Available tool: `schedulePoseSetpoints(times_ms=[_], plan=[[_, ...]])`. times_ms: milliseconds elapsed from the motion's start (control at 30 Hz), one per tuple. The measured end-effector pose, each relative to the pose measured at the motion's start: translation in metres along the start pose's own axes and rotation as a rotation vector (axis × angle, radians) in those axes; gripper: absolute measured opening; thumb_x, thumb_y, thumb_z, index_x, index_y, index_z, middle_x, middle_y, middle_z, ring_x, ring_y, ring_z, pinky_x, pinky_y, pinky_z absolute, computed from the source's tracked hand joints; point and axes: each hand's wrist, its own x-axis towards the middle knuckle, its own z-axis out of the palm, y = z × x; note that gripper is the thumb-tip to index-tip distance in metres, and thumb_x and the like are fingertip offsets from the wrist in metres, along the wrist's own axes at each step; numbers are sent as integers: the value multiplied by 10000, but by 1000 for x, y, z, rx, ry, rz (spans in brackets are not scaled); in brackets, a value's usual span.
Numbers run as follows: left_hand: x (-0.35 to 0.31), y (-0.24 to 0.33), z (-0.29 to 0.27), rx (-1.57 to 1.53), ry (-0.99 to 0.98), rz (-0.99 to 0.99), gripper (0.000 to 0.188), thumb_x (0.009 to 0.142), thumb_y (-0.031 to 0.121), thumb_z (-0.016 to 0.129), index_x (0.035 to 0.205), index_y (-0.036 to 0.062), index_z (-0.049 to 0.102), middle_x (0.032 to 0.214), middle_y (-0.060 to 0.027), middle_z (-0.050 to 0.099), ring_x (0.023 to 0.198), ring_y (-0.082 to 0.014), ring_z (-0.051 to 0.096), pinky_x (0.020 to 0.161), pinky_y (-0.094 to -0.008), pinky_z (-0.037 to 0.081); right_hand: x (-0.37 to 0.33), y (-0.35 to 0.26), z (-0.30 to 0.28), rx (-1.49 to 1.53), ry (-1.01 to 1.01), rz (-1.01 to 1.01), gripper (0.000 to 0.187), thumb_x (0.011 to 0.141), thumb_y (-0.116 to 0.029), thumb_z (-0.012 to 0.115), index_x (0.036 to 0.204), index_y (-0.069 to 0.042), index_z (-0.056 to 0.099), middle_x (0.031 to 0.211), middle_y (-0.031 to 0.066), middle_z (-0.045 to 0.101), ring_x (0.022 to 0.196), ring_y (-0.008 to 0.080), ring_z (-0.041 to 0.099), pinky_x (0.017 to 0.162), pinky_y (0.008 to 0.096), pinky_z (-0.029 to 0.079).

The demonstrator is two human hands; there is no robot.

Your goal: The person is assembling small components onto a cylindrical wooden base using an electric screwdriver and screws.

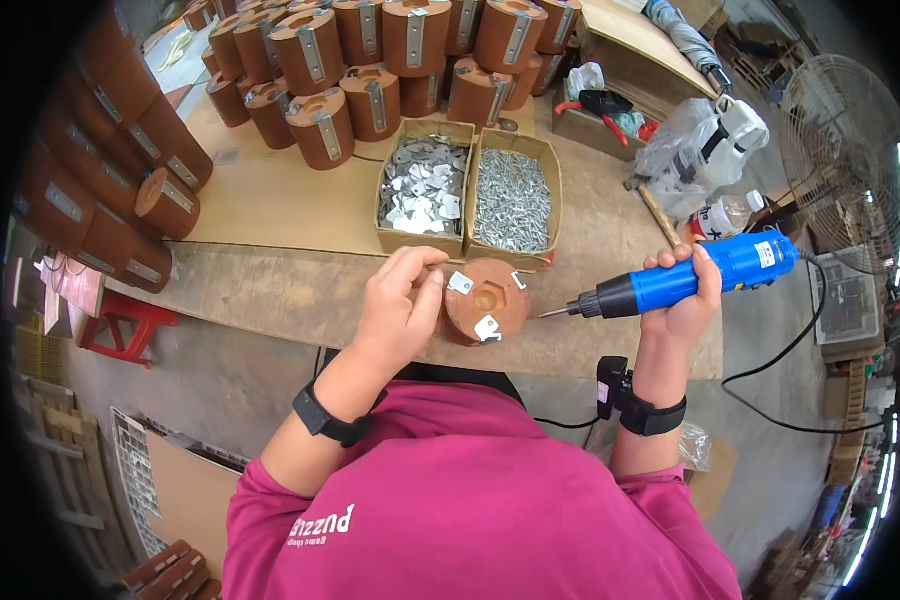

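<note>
My right hand is wrapped round a blue electric screwdriver. Its black nose and thin bit point left, the tip just short of a reddish-brown wooden cylinder. Three small metal plates lie on the cylinder's top face, round a hexagonal recess; one is the front plate. At the cylinder's left side my left hand is closed, thumb and fingertips drawn together; whatever is between them is too small to make out. Behind stand a cardboard box of metal plates and a cardboard box of screws.
Stacked wooden cylinders fill the table's back and left. At right lie a hammer, a plastic bottle and bagged items. A fan stands beyond. The screwdriver's black cord hangs off the right side. A red stool is at left.
</note>
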Motion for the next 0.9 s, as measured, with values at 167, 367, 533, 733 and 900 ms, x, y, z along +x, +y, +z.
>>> schedulePoseSetpoints(times_ms=[167, 367, 533, 733, 900], plan=[[1, 24, -3, 207, -193, 245, 604, 627, 295, 707, 1105, 15, 466, 1195, -185, 388, 1077, -336, 427, 866, -373, 385, -8, -12, 29, 12, -181, -151, 434, 747, -140, 528, 1119, -19, 339, 707, 69, 490, 620, 174, 512, 587, 355, 446], [-6, 27, 3, 341, -281, 209, 886, 493, 396, 768, 1199, 34, 376, 1277, -173, 302, 1139, -354, 362, 909, -414, 350, -21, -11, 62, 91, -385, -185, 454, 743, -99, 523, 1143, -9, 326, 728, 83, 491, 631, 182, 517, 604, 365, 457], [-10, 12, 11, 269, -258, 159, 844, 509, 288, 795, 1196, 28, 380, 1239, -156, 369, 1131, -296, 400, 911, -362, 363, -35, 2, 88, -72, -509, -196, 434, 760, -90, 492, 1150, -8, 321, 747, 83, 486, 655, 181, 498, 634, 367, 437], [-10, 6, 16, 104, -159, 185, 746, 509, 140, 760, 1163, 78, 408, 1155, -125, 462, 1056, -287, 470, 864, -349, 401, -39, 14, 106, -175, -555, -218, 435, 734, -11, 513, 1125, 17, 324, 740, 97, 502, 634, 177, 524, 607, 348, 464], [-9, 5, 16, 81, -179, 198, 731, 511, 139, 760, 1151, 76, 411, 1136, -127, 466, 1042, -282, 479, 857, -343, 409, -42, 17, 110, -111, -554, -195, 422, 706, 69, 550, 1085, 17, 373, 699, 85, 530, 614, 144, 548, 569, 271, 464]])
